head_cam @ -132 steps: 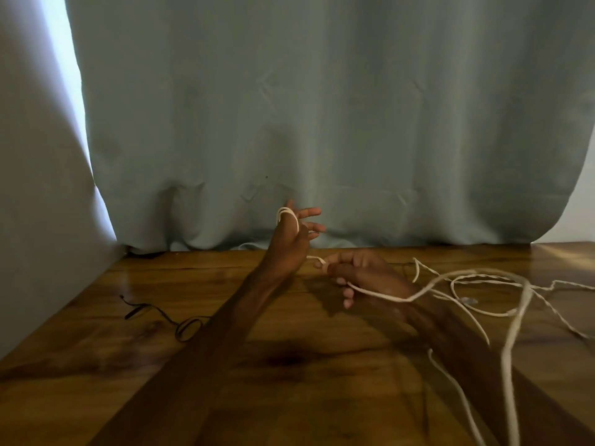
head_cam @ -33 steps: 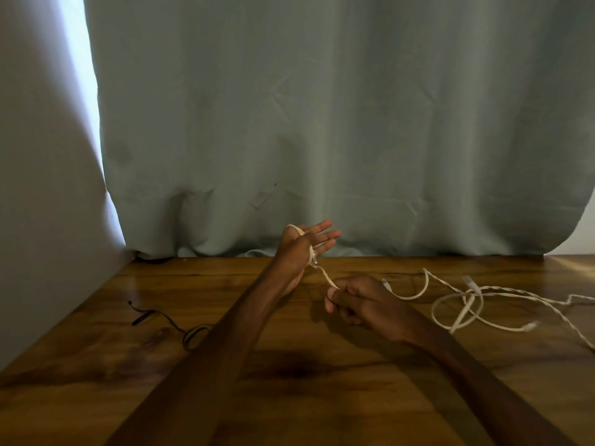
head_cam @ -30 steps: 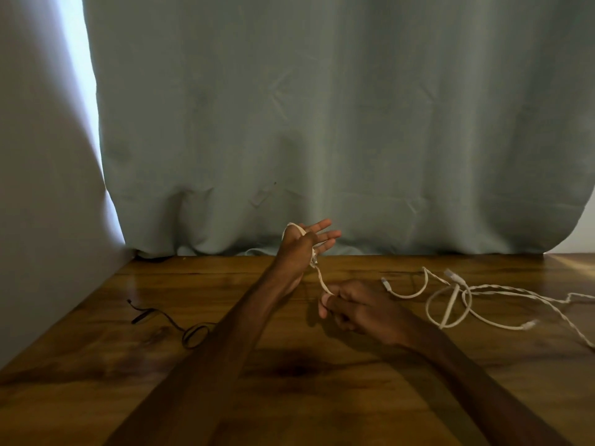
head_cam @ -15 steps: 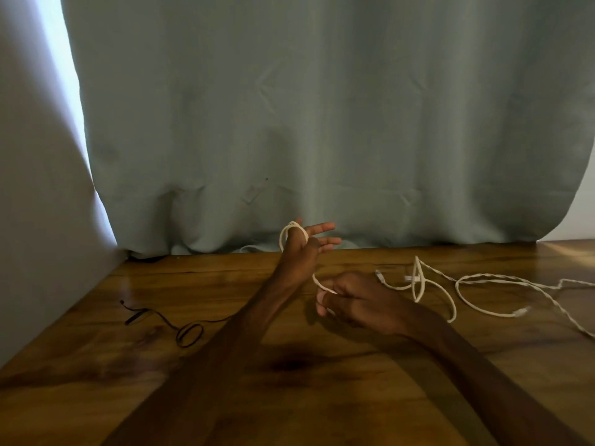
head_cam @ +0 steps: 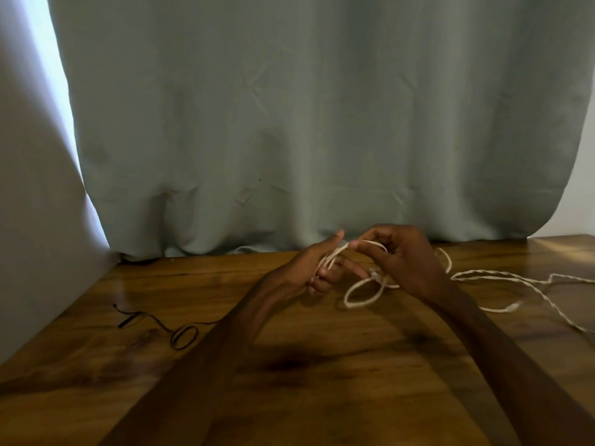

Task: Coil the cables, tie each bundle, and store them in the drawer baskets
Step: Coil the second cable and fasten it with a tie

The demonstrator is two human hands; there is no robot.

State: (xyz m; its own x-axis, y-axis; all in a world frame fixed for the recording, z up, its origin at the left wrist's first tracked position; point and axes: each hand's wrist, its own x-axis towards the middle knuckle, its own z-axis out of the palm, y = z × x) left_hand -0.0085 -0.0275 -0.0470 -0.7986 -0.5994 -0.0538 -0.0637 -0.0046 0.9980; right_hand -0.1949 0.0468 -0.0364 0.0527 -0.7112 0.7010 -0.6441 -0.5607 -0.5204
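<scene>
Head: right hand (head_cam: 406, 259) pinches cable (head_cam: 338, 251) seemingly looped round left hand (head_cam: 315, 266).

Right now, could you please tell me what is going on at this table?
A person is coiling the white cable. Its loops sit around the fingers of the left hand, while the right hand pinches the strand beside them. The rest trails loose across the wooden table to the right. A black cable lies uncoiled on the left. No tie or basket is in view.
</scene>
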